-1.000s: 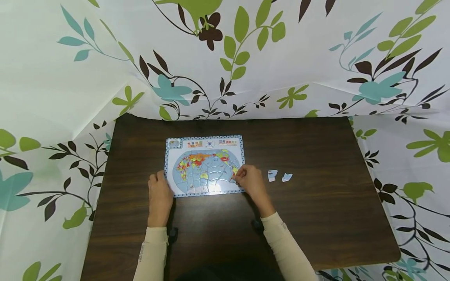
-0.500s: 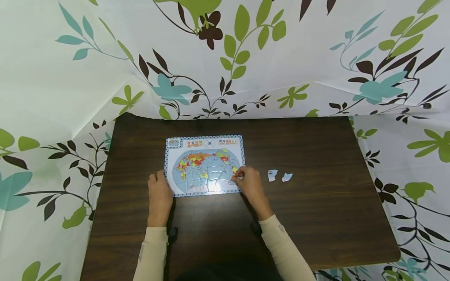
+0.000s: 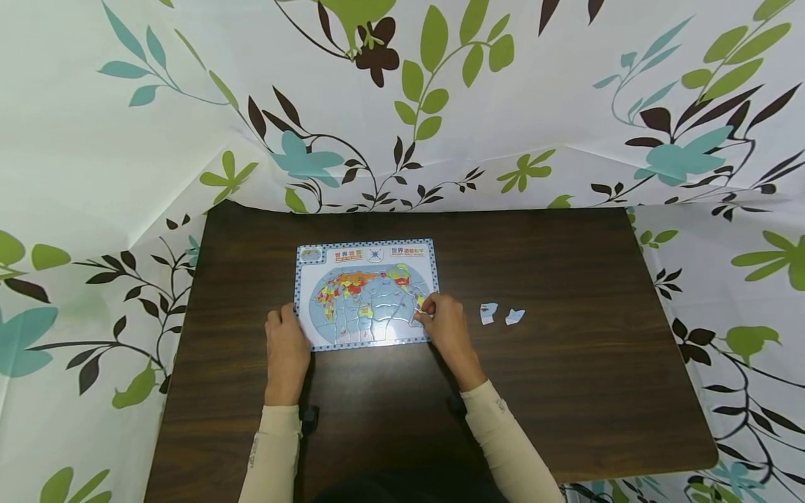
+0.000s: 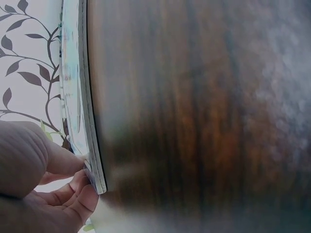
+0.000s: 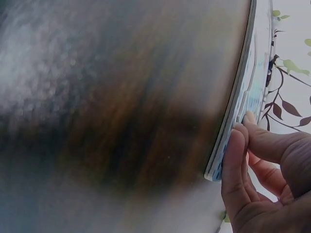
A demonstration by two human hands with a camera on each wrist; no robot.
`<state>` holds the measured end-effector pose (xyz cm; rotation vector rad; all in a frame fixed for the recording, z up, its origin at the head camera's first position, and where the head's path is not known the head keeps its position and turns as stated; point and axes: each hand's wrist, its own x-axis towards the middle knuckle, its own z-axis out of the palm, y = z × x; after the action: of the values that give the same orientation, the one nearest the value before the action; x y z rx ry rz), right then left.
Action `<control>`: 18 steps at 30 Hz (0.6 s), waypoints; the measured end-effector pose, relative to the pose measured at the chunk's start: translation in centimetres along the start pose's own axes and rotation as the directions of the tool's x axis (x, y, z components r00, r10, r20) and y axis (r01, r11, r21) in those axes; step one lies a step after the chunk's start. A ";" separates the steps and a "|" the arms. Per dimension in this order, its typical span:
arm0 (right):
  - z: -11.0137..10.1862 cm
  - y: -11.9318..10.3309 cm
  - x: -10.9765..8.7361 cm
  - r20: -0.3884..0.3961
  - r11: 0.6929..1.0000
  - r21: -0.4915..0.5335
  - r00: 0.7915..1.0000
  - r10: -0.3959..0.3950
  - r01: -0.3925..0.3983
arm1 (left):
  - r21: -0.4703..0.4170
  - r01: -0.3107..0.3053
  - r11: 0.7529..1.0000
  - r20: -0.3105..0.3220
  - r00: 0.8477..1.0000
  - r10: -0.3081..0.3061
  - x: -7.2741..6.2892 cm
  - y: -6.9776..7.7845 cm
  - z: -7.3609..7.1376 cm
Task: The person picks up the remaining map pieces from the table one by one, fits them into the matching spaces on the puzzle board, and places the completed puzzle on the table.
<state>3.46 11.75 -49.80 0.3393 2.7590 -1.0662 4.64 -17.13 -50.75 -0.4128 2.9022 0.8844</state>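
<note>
A world-map jigsaw puzzle in a blue-bordered board (image 3: 321, 260) lies flat on the dark table. My left hand (image 3: 286, 356) grips the board's left edge near the lower corner; in the left wrist view the thumb (image 4: 65, 162) is on top and the fingers are curled at the side. Over the map's lower right my right hand (image 3: 450, 334) pinches a small puzzle piece between thumb and index finger, mostly hidden by them. White backing shows below those fingertips. In the right wrist view the fingers (image 5: 234, 150) are right at the board's edge.
Two loose puzzle pieces lie to the right of the board, one squarish piece (image 3: 488, 314) and one angular piece (image 3: 515, 317). The brown wooden table (image 3: 585, 363) meets a leaf-patterned cloth (image 3: 465, 168) at the back and sides.
My right hand's fingertips shift slightly left and then up over the lower right of the map. The left hand stays on the board's edge, and the loose pieces stay put.
</note>
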 end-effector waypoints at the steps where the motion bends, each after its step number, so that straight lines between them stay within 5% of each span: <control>1: 0.0 0.0 0.0 0.003 1.000 -0.002 1.000 0.002 -0.002 | 0.001 0.001 1.000 0.001 1.000 -0.001 0.0 0.0 0.0; 10: -0.7 -0.6 0.0 0.033 1.000 0.020 0.999 -0.009 0.008 | -0.006 -0.019 1.000 -0.012 1.000 0.019 0.0 -0.2 0.1; 18: -2.9 -0.9 0.4 -0.022 0.999 0.026 0.999 -0.039 0.039 | -0.009 -0.020 1.000 -0.011 1.000 0.020 -0.1 -0.2 0.0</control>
<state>2.67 13.16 -47.16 0.3035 2.7838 -1.1158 4.75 -17.26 -50.86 -0.3911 2.9188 0.9010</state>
